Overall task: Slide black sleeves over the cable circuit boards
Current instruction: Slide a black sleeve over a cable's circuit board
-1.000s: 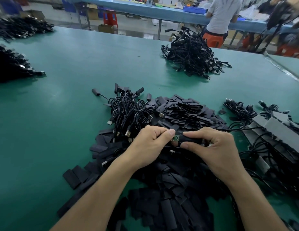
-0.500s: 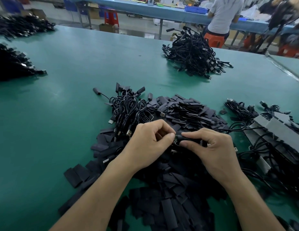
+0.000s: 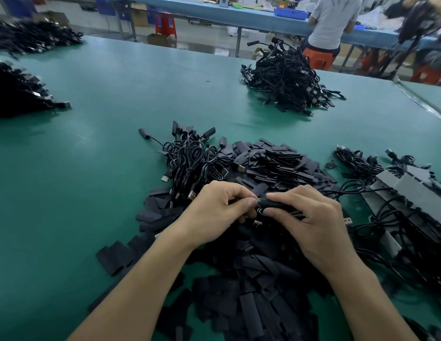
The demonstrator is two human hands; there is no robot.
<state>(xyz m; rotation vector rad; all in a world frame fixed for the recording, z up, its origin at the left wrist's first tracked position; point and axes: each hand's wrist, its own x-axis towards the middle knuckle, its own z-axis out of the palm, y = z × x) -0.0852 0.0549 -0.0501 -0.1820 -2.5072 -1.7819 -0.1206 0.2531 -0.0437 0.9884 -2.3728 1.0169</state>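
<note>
The left hand's (image 3: 214, 212) thumb and forefinger are pinched together on a small tip (image 3: 259, 200) that sticks out of the near end of a black tubular sleeve (image 3: 278, 206). Whether that tip is board or plug is too small to tell. The right hand's (image 3: 315, 225) thumb and forefinger are clamped along the same sleeve from the other side. The sleeve lies level between both sets of fingers, above the heap. Its thin black cable (image 3: 350, 190) loops away past the right knuckles.

Directly under the fingers spreads one broad heap of flat black sleeve pieces (image 3: 251, 279), too many to count. Just beyond the left fingers lies one tangled bundle of black cables with metal USB plugs (image 3: 192, 163). Right of the right hand is a looser tangle of cables among long grey strips (image 3: 401, 190).

All of it rests on a green matte bench (image 3: 96, 168). Three more black cable heaps sit well apart from the fingers, one far ahead (image 3: 286, 82) and two far left (image 3: 17, 94) (image 3: 30, 40).

Past the bench edge stands a long blue bench (image 3: 239, 14), where one person in a white shirt (image 3: 334, 20) sits on an orange stool (image 3: 318, 59). One red stool (image 3: 165, 25) stands on the grey floor.
</note>
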